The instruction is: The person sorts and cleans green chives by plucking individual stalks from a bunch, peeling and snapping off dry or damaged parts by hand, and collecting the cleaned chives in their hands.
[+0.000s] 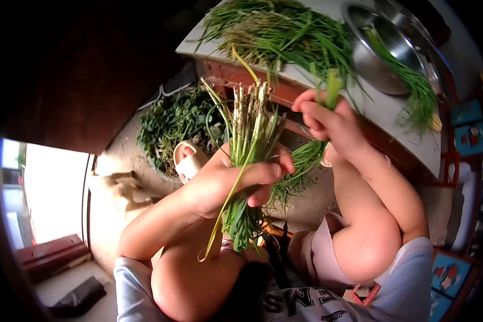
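Note:
My left hand (231, 180) is wrapped round a bunch of green stalks (247, 129), with the pale, soil-marked root ends pointing up and the green leaves hanging below. A long yellow blade (218, 225) droops beside that bunch. To the right, my right hand (333, 121) is closed on a smaller bundle of green leaves (334, 86), whose light green part sticks up above the fingers. Beyond both hands, a large pile of green stalks (284, 35) lies on a white tabletop (383, 110).
A steel bowl (383, 53) with more greens (413, 86) stands at the table's right. Leafy plants (174, 126) and loose green leaves (300, 172) are on the floor. A dark wooden panel (75, 80) fills the upper left, and a red stool (449, 170) stands at right.

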### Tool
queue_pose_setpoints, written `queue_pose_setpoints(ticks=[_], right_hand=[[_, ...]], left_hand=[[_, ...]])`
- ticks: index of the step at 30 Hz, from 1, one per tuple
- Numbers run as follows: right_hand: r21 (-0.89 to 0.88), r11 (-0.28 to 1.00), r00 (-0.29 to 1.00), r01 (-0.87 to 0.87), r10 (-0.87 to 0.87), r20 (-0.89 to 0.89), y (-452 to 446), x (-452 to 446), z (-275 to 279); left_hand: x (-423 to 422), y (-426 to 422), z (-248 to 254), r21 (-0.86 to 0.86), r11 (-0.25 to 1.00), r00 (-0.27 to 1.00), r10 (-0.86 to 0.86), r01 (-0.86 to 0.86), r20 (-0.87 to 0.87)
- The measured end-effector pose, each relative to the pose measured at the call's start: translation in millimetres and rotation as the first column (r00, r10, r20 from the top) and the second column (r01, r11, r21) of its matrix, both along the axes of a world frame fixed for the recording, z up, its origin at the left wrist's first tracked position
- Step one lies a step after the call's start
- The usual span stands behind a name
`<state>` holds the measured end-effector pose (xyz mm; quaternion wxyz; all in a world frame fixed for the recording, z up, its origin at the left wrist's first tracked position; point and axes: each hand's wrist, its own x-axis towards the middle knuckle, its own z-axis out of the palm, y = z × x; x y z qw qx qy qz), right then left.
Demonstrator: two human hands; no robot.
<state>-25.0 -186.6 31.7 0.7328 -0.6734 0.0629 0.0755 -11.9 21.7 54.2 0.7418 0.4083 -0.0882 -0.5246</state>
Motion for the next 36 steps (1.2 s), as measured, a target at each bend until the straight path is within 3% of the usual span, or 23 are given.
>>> queue_pose_setpoints(ticks=[2, 5, 7, 8, 11, 13, 15, 16, 17, 19, 25, 27, 28, 36], right_hand=[[0.053, 0.998, 1.0, -0.014, 0.014, 0.002, 9.4, -2.0, 15.3], [-0.097, 0.995, 0.99, -0.028, 0.041, 0.132, 26.7, -1.0, 21.9], [-0.024, 0.998, 0.995, -0.065, 0.067, 0.071, 37.7, -3.1, 20.6], [0.141, 0.977, 0.986, -0.162, 0.156, 0.05, 43.8, -3.2, 23.4], [0.134, 0.972, 0.981, -0.193, 0.186, 0.062, 49.9, -5.1, 5.6], [0.16, 0.968, 0.981, -0.193, 0.187, 0.055, 52.9, -2.4, -0.2], [0.063, 0.974, 0.968, -0.22, 0.21, 0.136, 51.9, 1.0, -5.8], [0.21, 0.956, 0.978, -0.205, 0.196, 0.063, 53.3, 0.7, -1.3], [0.211, 0.955, 0.978, -0.208, 0.2, 0.058, 52.6, -0.1, -2.5], [0.164, 0.972, 0.985, -0.165, 0.156, 0.07, 50.4, -2.8, -4.8], [0.029, 0.999, 0.998, -0.027, 0.026, 0.055, 48.0, -11.8, -6.5], [-0.062, 0.998, 0.995, -0.001, 0.007, 0.095, 47.6, -12.2, -8.3], [-0.092, 0.996, 0.994, 0.008, 0.002, 0.109, 47.7, -12.2, -8.8], [-0.07, 0.991, 0.969, 0.113, -0.095, 0.227, 43.9, -9.9, -15.7]], left_hand=[[3.0, 5.2, -8.2, -0.031, 0.999, 0.997, -0.022, 0.02, -0.069], [3.0, 6.4, -29.3, -0.164, 0.986, 0.983, 0.011, -0.042, -0.181], [4.4, 8.1, -35.8, -0.181, 0.982, 0.977, 0.009, -0.048, -0.213], [4.6, 9.1, -38.0, -0.177, 0.983, 0.977, -0.002, -0.037, -0.214], [2.6, 8.9, -43.1, -0.131, 0.991, 0.966, -0.033, -0.001, -0.257], [1.8, 10.3, -45.0, -0.115, 0.993, 0.985, -0.014, -0.006, -0.171], [3.0, 12.1, -45.7, -0.066, 0.997, 0.994, 0.042, -0.049, -0.102], [4.0, 12.7, -45.0, -0.019, 0.996, 0.996, 0.088, -0.088, -0.022], [3.9, 12.7, -42.8, -0.018, 0.996, 0.995, 0.091, -0.092, -0.027], [3.3, 12.5, -38.9, 0.072, 0.982, 0.983, 0.173, -0.177, 0.065], [5.2, 10.1, -47.2, -0.021, 0.936, 0.93, 0.352, -0.352, 0.104], [6.5, 11.5, -48.6, -0.017, 0.9, 0.884, 0.432, -0.436, 0.175], [9.7, 15.7, -49.8, 0.079, 0.911, 0.884, 0.368, -0.405, 0.288], [7.9, 16.5, -51.3, 0.062, 0.833, 0.821, 0.525, -0.55, 0.223]])
